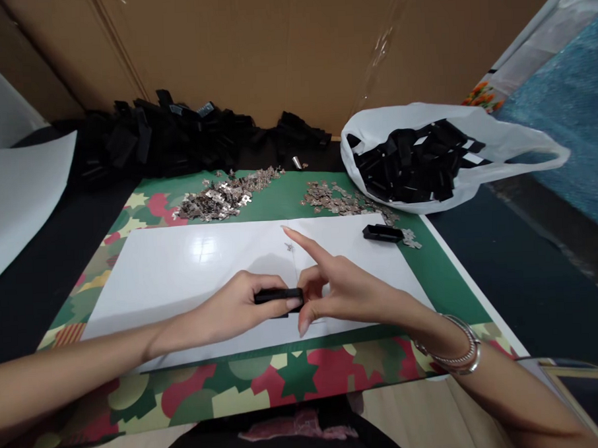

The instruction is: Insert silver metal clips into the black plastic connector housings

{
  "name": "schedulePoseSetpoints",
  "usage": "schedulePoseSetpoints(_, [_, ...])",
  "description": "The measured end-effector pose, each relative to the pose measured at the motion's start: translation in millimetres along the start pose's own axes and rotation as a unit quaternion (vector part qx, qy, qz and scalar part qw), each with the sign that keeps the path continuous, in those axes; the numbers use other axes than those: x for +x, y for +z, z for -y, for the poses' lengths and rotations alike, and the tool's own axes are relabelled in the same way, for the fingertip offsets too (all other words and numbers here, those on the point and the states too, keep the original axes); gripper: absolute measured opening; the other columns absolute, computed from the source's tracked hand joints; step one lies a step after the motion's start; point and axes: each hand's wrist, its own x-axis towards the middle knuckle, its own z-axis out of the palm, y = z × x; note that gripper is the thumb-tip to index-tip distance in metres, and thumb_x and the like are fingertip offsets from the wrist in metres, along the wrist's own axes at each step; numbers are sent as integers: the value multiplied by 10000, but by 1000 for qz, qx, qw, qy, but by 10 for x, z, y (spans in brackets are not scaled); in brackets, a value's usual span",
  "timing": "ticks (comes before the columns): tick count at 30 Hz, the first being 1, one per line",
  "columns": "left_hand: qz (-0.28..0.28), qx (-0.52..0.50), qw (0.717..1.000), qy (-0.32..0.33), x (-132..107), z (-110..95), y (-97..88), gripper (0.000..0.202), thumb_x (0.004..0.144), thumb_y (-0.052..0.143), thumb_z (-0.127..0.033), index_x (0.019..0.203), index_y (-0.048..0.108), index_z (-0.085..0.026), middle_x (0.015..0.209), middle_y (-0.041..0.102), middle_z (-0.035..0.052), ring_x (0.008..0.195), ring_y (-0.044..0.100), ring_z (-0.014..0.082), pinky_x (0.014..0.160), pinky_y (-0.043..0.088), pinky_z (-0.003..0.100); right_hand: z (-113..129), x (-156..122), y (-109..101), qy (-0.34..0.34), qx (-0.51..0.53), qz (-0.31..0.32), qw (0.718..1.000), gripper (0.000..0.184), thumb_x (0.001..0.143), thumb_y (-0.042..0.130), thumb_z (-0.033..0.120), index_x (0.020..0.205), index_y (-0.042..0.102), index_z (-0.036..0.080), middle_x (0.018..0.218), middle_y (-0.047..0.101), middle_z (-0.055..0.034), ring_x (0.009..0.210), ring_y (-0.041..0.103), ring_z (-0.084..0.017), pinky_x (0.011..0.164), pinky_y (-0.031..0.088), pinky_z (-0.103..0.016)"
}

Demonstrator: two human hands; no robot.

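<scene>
My left hand (250, 299) is closed around a small black plastic casing (277, 295), thumb along its near side and fingers behind it. At the casing's right end is my right hand (331, 285), its index finger stretched out and the thumb apart from the curled fingers. Those curled fingers are close against the casing's end; whether they touch it I cannot tell. Beneath both hands lies a white sheet (157, 283). A few tiny metal pieces (289, 247) rest on it just beyond the hands. Another black casing (382, 233) sits at the sheet's right edge.
Small metal parts form one pile (219, 200) at back left and another (332, 199) at back right. A white plastic bag (493, 126) holds several black casings. More black parts (176, 133) are heaped along the cardboard wall (252, 48). A patterned mat (197, 390) underlies the sheet.
</scene>
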Motion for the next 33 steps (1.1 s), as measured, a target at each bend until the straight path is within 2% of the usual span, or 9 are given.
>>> schedulePoseSetpoints(3, [-21, 3, 1000, -6, -6, 0, 15, 267, 824, 528, -401, 789, 639, -160, 613, 520, -28, 553, 405, 100, 507, 314, 210, -15, -1, 10, -13, -8, -8, 1000, 1177, 625, 774, 206, 1441, -70, 278, 654, 566, 78, 564, 536, -107, 541, 445, -226])
schedulePoseSetpoints(5, [-27, 11, 1000, -9, -17, 10, 30, 272, 823, 528, -405, 781, 637, -159, 592, 508, -33, 527, 382, 94, 488, 298, 211, -30, 3, 30, -25, -11, -19, 999, 1122, 672, 742, 221, 1444, -71, 262, 639, 564, 73, 540, 519, -109, 523, 437, -232])
schedulePoseSetpoints(7, [-29, 29, 999, -5, -32, 28, 51, 264, 821, 531, -392, 781, 641, -155, 565, 501, -38, 494, 361, 86, 466, 281, 210, -46, 9, 56, -37, -23, -27, 999, 1056, 714, 710, 224, 1448, -49, 258, 598, 539, 82, 506, 488, -106, 498, 416, -227])
schedulePoseSetpoints(10, [-36, 64, 997, 18, -48, 64, 81, 239, 817, 538, -351, 816, 659, -146, 561, 533, -30, 483, 378, 84, 463, 296, 204, -71, 15, 90, -52, -59, -39, 996, 1057, 700, 730, 271, 1451, -14, 262, 538, 454, 111, 461, 406, -93, 449, 358, -207])
schedulePoseSetpoints(14, [-38, 78, 995, 51, -49, 90, 96, 212, 817, 535, -304, 864, 670, -148, 557, 566, -34, 458, 390, 73, 450, 308, 188, -112, 17, 121, -79, -100, -49, 991, 1057, 663, 735, 418, 1448, 51, 238, 510, 369, 133, 452, 285, -75, 435, 317, -185])
schedulePoseSetpoints(18, [-53, 70, 991, 96, -58, 102, 101, 146, 807, 539, -225, 854, 664, -168, 521, 541, -65, 427, 371, 54, 426, 299, 164, -150, 18, 157, -112, -95, -77, 986, 985, 667, 668, 549, 1428, 145, 207, 507, 313, 134, 475, 234, -80, 431, 300, -183])
schedulePoseSetpoints(24, [-93, 110, 980, 134, -76, 164, 126, 144, 826, 536, -244, 828, 655, -164, 529, 546, -61, 432, 376, 50, 422, 308, 155, -154, 14, 212, -119, -96, -128, 980, 872, 711, 595, 598, 1380, 232, 172, 500, 296, 128, 463, 264, -85, 421, 308, -193])
schedulePoseSetpoints(28, [-125, 149, 967, 166, -87, 184, 131, 139, 831, 530, -230, 838, 650, -162, 518, 527, -64, 424, 379, 50, 418, 311, 154, -163, 11, 225, -130, -120, -152, 972, 854, 711, 629, 557, 1365, 230, 179, 511, 301, 127, 462, 285, -81, 431, 334, -185])
schedulePoseSetpoints(33, [-152, 198, 947, 205, -103, 203, 138, 112, 831, 529, -206, 825, 631, -160, 564, 577, -51, 435, 438, 52, 444, 344, 153, -163, 4, 256, -143, -174, -179, 958, 813, 732, 620, 538, 1350, 246, 165, 532, 327, 115, 465, 310, -82, 450, 360, -186])
